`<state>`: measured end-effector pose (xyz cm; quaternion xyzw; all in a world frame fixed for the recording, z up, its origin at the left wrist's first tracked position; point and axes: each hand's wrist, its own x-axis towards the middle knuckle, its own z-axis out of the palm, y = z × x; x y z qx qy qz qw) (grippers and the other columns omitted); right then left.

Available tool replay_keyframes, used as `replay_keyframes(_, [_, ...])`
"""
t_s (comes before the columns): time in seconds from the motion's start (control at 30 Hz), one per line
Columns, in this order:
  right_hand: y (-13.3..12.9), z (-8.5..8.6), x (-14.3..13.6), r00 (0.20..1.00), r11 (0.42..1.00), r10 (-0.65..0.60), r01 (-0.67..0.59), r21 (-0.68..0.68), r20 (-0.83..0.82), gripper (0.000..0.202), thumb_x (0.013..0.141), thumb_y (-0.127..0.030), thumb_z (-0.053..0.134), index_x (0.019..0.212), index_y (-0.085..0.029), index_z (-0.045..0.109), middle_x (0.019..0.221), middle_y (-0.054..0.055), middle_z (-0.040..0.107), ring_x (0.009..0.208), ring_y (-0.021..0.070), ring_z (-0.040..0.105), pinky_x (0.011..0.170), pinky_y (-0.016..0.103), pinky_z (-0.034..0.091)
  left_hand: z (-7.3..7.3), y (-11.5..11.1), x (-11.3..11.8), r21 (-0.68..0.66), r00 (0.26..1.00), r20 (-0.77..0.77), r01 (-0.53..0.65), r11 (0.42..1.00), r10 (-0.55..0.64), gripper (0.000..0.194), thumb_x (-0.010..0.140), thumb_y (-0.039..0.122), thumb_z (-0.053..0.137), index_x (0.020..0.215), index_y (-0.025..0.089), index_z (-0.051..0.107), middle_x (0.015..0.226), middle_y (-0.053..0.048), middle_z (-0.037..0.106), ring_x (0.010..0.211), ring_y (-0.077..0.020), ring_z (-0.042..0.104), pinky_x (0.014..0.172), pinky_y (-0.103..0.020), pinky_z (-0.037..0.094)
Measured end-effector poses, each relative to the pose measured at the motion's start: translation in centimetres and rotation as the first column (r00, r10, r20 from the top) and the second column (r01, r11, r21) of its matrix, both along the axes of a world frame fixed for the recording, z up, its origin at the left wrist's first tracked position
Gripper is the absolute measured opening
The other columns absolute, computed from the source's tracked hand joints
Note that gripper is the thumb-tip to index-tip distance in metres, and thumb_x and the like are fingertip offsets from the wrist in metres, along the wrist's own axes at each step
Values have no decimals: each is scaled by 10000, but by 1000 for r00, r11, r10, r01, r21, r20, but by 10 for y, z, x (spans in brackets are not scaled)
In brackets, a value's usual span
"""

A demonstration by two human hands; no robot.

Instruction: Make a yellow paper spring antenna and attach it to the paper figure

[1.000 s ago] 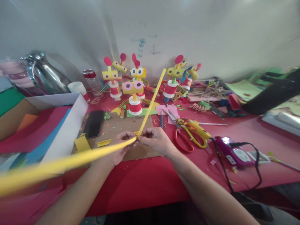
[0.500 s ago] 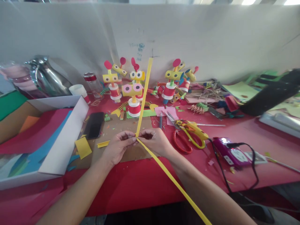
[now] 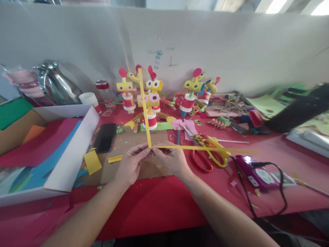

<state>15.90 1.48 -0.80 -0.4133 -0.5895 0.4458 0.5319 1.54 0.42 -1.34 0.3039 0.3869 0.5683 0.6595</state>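
Two long arms of yellow paper strip (image 3: 145,113) meet at a corner between my hands, over a brown cardboard sheet (image 3: 113,173). One arm rises nearly upright; the other runs out level to the right, its far end blurred. My left hand (image 3: 133,161) pinches the corner between thumb and finger. Close beside it, my right hand (image 3: 172,159) pinches the strip at the same corner, its fingers curled. Just behind the upright arm stands a paper-cup figure (image 3: 149,120) with pink-ringed eyes and springy folded arms.
Scissors (image 3: 202,161) with red and yellow handles lie right of my hands, near a purple power adapter (image 3: 259,173) with a black cable. On the left are a phone (image 3: 105,137), a yellow paper piece (image 3: 92,162) and a white box (image 3: 69,164) of coloured paper. More cup figures (image 3: 188,101) stand behind.
The lower arm of the strip has swung up from pointing down toward me to lying level rightward. The upright arm has tilted left. Both hands keep their pinch at the corner.
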Motion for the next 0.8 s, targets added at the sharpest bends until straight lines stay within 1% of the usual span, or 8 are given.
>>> replay_keyframes(0.07, [1,-1,-1,1000,1000,8,-9,9,20,73,714,-225,640,721,-196,706,752,47,720,702,191,665,654,310,540,0,0,-1,-14,999,-30,27,1000,-27,201,634,181,765,833,169,736,785,-28,732,688,-94,639,686,-202,483])
replay_keyframes(0.17, [1,0,-1,999,999,43,-44,3,30,74,709,-216,637,704,-204,710,736,36,726,705,194,668,662,318,542,2,0,-3,7,996,-89,25,1000,-24,132,657,226,753,768,157,733,730,-31,715,667,-102,629,661,-213,476])
replay_keyframes(0.37, [0,2,1,978,981,162,-174,-89,-131,111,743,-280,648,780,-200,716,753,12,720,719,167,662,711,311,545,7,-2,1,34,999,-53,10,999,-8,110,657,226,753,737,160,718,698,-7,697,638,-97,618,688,-227,487])
replay_keyframes(0.47, [0,2,1,964,971,187,-211,-112,-192,113,747,-271,646,795,-198,718,736,5,714,705,156,658,707,300,547,7,-3,2,47,999,-33,12,999,-11,86,673,214,742,732,160,711,679,2,687,626,-90,610,689,-223,490])
replay_keyframes(0.53, [0,2,0,970,975,170,-191,-110,-175,98,736,-254,650,775,-197,720,733,8,715,710,161,661,710,304,549,6,-4,1,49,999,-31,18,999,-17,79,680,207,736,729,156,703,692,2,683,647,-92,613,697,-220,487])
replay_keyframes(0.67, [0,3,0,998,997,55,-57,-59,-30,58,691,-223,664,687,-197,716,704,19,714,688,176,663,661,298,544,4,-3,-2,54,998,-51,32,998,-30,101,657,181,751,735,162,690,721,10,671,683,-92,613,695,-209,469])
replay_keyframes(0.73, [-1,2,1,999,998,40,-41,-46,-4,59,683,-218,661,676,-197,716,701,23,717,687,181,666,651,297,544,3,-3,-3,57,996,-82,37,998,-32,142,634,170,762,760,170,695,734,8,674,691,-95,608,686,-209,460])
replay_keyframes(0.8, [0,0,0,998,996,59,-60,-63,-18,70,685,-229,658,693,-199,721,717,25,724,700,189,671,670,310,550,3,-2,-4,46,989,-142,42,998,-35,149,624,183,767,759,162,707,724,-10,683,689,-104,601,679,-217,453])
